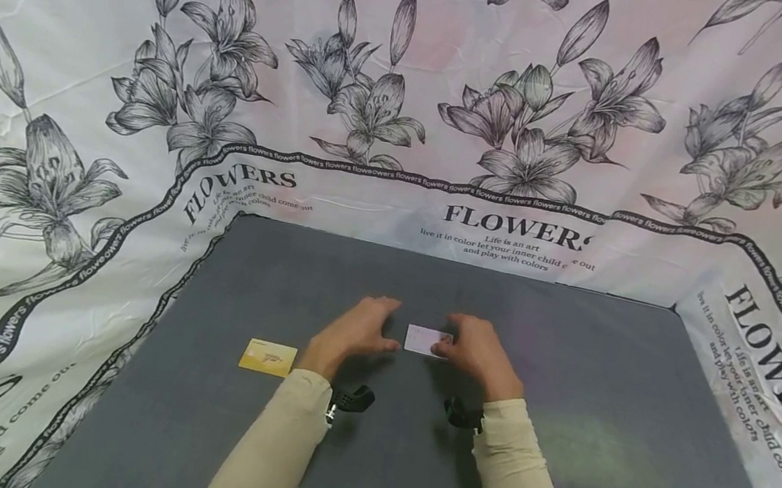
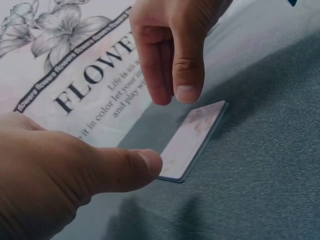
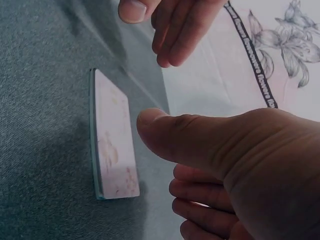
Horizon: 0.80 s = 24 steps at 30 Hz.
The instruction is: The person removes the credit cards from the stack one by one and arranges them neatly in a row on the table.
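A pale pink card (image 1: 422, 339) lies flat on the dark grey table, between the two hands. In the right wrist view its edge looks layered, as if thin cards (image 3: 115, 140) were stacked. My left hand (image 1: 351, 332) hovers off the card's left end, fingers bent loosely, thumb pointing inward. Its thumb (image 2: 132, 169) overlaps the card's near corner in the left wrist view. On the other side my right hand (image 1: 481, 349) is held the same way, its thumb (image 3: 165, 132) beside the card with a gap showing. Neither hand grips anything.
A yellow card (image 1: 268, 357) lies on the table (image 1: 606, 377) left of my left wrist. White cloth (image 1: 395, 219) printed with flowers and lettering stands up behind the table and along both sides. Each wrist wears a black strap device (image 1: 354, 399).
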Motion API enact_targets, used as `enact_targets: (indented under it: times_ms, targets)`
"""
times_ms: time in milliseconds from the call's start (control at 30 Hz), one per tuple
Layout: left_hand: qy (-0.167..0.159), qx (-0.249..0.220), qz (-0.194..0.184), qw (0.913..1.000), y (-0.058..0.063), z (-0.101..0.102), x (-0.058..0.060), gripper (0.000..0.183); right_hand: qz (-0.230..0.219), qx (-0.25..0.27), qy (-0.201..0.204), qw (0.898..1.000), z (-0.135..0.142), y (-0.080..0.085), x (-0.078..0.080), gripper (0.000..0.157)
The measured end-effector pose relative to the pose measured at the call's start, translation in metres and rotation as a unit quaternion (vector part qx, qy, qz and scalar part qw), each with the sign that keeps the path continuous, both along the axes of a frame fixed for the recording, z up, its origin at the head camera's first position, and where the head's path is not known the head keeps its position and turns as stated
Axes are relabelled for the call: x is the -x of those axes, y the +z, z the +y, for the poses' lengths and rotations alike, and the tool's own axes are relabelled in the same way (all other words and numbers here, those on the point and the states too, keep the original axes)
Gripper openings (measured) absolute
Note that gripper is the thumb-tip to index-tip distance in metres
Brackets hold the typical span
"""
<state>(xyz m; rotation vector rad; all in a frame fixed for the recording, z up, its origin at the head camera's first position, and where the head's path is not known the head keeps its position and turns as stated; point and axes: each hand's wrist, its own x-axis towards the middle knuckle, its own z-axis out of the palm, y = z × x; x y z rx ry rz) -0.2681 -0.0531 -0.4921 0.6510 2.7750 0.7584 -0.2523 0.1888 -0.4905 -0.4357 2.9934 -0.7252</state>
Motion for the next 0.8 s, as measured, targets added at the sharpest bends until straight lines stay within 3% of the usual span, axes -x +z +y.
enact_targets:
  times_ms: [400,800]
  targets:
    - [-0.037,-0.009,0.020,0.9991,-0.015,0.012,0.008,0.073,-0.031,-0.008,-0.012,0.999,0.009,-0.012,0.000,0.051]
    - [-0.043,0.010,0.026,0.9987,-0.026,0.021,0.009,0.068,0.013,-0.017,0.015,1.000,0.015,-0.024,-0.001,0.047]
